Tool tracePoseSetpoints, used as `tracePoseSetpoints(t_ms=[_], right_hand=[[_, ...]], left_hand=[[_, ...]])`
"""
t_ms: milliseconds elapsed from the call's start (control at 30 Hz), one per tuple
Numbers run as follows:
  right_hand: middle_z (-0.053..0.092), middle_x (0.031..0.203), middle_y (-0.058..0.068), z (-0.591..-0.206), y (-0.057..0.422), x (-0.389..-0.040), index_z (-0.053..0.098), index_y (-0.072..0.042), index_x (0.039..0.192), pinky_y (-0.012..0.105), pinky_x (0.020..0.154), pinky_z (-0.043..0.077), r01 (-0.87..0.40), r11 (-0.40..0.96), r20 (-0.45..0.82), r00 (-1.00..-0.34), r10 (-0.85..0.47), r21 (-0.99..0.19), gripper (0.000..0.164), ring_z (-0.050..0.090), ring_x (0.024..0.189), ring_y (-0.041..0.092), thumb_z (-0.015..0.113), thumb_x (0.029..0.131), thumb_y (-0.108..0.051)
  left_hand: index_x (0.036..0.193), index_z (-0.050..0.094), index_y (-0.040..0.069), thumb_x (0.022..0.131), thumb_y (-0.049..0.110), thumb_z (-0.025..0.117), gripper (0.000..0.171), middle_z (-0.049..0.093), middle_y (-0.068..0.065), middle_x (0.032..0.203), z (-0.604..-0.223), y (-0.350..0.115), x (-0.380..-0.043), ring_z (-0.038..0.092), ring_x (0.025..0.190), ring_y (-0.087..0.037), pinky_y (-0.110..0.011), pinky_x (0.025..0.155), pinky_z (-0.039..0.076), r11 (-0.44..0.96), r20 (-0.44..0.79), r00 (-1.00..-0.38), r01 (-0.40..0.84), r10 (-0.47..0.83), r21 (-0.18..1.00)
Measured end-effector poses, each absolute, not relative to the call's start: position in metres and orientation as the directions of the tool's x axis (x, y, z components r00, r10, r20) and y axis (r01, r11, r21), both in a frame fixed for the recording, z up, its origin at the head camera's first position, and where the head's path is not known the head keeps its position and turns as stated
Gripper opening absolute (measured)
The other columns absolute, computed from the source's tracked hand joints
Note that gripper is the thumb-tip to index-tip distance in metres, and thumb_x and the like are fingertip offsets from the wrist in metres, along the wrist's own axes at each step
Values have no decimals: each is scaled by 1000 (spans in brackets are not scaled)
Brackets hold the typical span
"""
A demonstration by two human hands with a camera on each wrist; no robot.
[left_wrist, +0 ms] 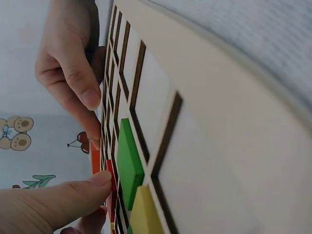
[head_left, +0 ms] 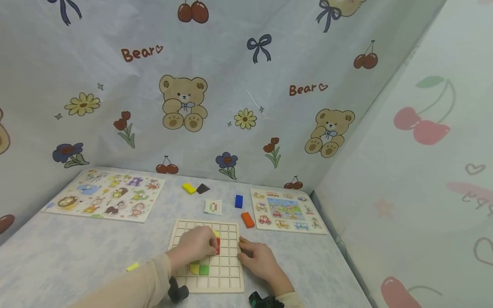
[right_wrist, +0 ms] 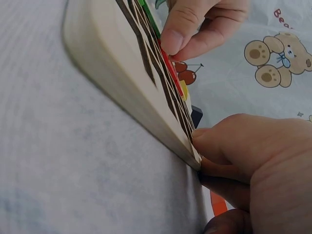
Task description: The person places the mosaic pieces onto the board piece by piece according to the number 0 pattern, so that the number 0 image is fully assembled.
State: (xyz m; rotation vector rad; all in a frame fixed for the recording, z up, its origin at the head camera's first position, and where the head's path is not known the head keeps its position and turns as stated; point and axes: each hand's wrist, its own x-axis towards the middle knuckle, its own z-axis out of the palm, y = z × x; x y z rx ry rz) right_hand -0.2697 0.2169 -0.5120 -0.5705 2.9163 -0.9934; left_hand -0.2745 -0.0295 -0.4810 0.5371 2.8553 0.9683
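Observation:
A pale wooden board with a square grid [head_left: 230,282] lies on the table before me. My left hand [head_left: 195,244] reaches over its middle, thumb and finger pinching a red block [head_left: 218,247] that sits on the grid. Just beyond the red block is a yellow piece [head_left: 217,233], partly covered by the hand. Nearer to me, a green square [head_left: 204,270] and a yellow rounded piece [head_left: 194,269] lie side by side on the grid. My right hand [head_left: 261,259] holds the board's right edge, its thumb [right_wrist: 207,139] at the upper edge in the right wrist view.
Beyond the board lie a small pattern card [head_left: 213,207], a yellow block [head_left: 189,188], a black piece [head_left: 202,188], a blue block [head_left: 239,201] and an orange block [head_left: 247,220]. An animal puzzle [head_left: 104,194] lies left, a vehicle puzzle [head_left: 286,209] right. A yellow piece [head_left: 132,267] lies near my left forearm.

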Motion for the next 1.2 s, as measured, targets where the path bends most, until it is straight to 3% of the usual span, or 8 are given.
tracePoseSetpoints(t_ms=[233, 400, 567, 733, 900, 1200], right_hand=[[64, 141, 0, -513, 214, -270, 71, -9, 130, 52, 106, 49, -347, 731, 115, -930, -350, -587, 42, 61, 132, 25, 73, 93, -28], [64, 141, 1, -511, 214, -268, 71, -9, 130, 53, 105, 49, -351, 741, 115, -929, -351, -572, 42, 61, 131, 26, 73, 93, -27], [63, 142, 1, -508, 216, -267, 70, -8, 131, 54, 106, 48, -351, 752, 111, -930, -351, -558, 42, 61, 132, 27, 72, 94, -27], [64, 142, 0, -509, 217, -269, 70, -8, 131, 53, 105, 49, -364, 752, 126, -926, -356, -550, 41, 61, 131, 28, 71, 94, -27], [64, 142, 0, -511, 217, -269, 70, -10, 132, 53, 106, 48, -357, 755, 119, -928, -352, -550, 42, 61, 131, 27, 71, 94, -28], [64, 142, -1, -513, 219, -268, 70, -10, 132, 53, 106, 48, -347, 745, 119, -932, -343, -569, 42, 60, 132, 27, 72, 94, -29]], left_hand=[[87, 80, 25, 85, 24, 83, 3, 70, 14, 85, -467, -59, -263, 61, 75, -9, -34, 68, 51, 730, 2, -952, 237, 307, 641], [97, 80, 25, 85, 28, 84, 14, 73, 12, 93, -447, -106, -247, 65, 92, -10, -44, 85, 55, 765, -31, -983, 122, 183, 632], [99, 78, 24, 83, 32, 86, 19, 72, 10, 94, -440, -152, -227, 63, 88, -11, -43, 80, 54, 794, -107, -989, 17, 104, 608], [97, 76, 24, 75, 40, 90, 30, 71, 10, 92, -463, -182, -218, 61, 85, -11, -40, 76, 52, 808, -160, -985, -41, 67, 588], [98, 73, 28, 64, 46, 95, 44, 70, 13, 94, -492, -193, -210, 61, 89, -8, -41, 83, 51, 798, -125, -986, 13, 110, 602], [96, 72, 28, 68, 37, 94, 36, 67, 13, 88, -501, -190, -209, 59, 85, -8, -37, 78, 49, 788, -58, -993, 49, 107, 614]])
